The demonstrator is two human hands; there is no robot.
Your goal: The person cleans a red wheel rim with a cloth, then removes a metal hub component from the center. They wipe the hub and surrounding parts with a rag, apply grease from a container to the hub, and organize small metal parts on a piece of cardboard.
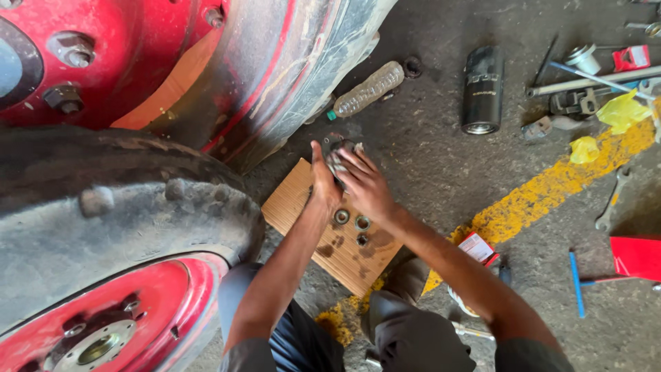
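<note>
A round, dark metal part [336, 153], greasy and grey-black, sits at the far corner of a square wooden board [303, 203] lying flat on the concrete. A grimy rag [339, 162] is pressed against the part, hiding most of its face, so its exact shape cannot be told. On the board nearer the person lie three small metal rings [352, 229], close together but apart, each flat with its hole upward, among dark oil stains

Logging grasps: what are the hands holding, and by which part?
Both hands, left hand and right hand, close around a small dark round metal part above the wooden board. Fingers cover it; exact hold point cannot be told.
</note>
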